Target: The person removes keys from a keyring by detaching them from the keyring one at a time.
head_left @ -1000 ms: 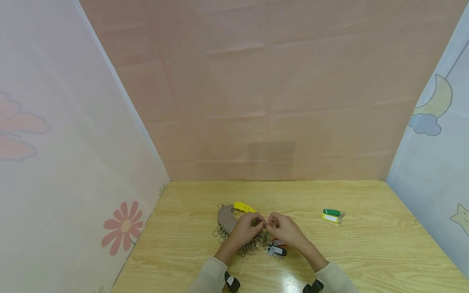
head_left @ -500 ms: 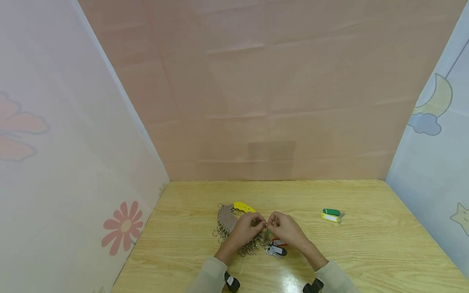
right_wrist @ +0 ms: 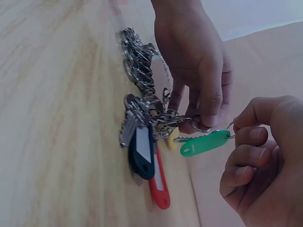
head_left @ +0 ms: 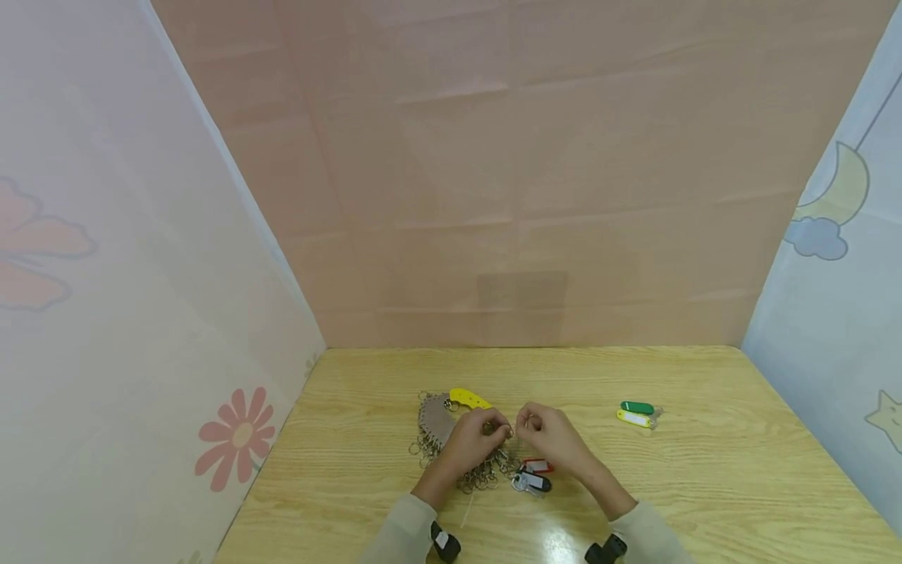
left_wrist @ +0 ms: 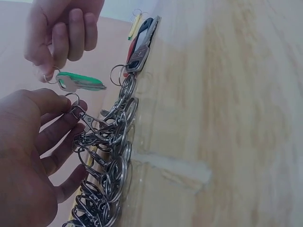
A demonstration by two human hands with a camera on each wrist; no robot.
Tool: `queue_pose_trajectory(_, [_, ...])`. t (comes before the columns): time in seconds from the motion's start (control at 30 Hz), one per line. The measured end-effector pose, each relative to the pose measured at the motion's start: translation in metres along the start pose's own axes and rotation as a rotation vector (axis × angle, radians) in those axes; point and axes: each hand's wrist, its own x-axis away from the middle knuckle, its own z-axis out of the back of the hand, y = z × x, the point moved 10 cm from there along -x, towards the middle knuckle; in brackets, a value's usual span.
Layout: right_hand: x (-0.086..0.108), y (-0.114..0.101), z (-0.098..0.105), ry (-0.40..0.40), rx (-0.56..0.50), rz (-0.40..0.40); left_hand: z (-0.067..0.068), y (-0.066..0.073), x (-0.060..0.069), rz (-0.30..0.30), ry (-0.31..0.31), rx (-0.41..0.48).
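In the head view, the left hand (head_left: 474, 439) and the right hand (head_left: 553, 437) come close together at the lower middle of the frame, above the pale wood-grain tabletop (head_left: 719, 478); what they pinch is too small to read there. The left wrist view settles it: the left hand holds a silver split ring (left_wrist: 71, 96) joined to a metal swivel clasp (left_wrist: 88, 121), while the right pinches the thin ring of a green plastic key tag (right_wrist: 206, 143) carrying a silver key (left_wrist: 67, 84). The right wrist view turns that tag broadside, right of centre, and shows a red-framed tag (right_wrist: 161, 191) lying partly under a black one (right_wrist: 143, 153). The head view gives me the grey fan-shaped plate (head_left: 437, 421) and its yellow curved handle (head_left: 469, 399), left of the hands
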Motion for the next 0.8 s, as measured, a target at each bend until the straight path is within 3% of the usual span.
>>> queue_pose_trajectory(0.8, [0.002,-0.005,0.033,0.051,0.002,-0.028,0.001,-0.001,-0.001,0.013,-0.007,0.041])
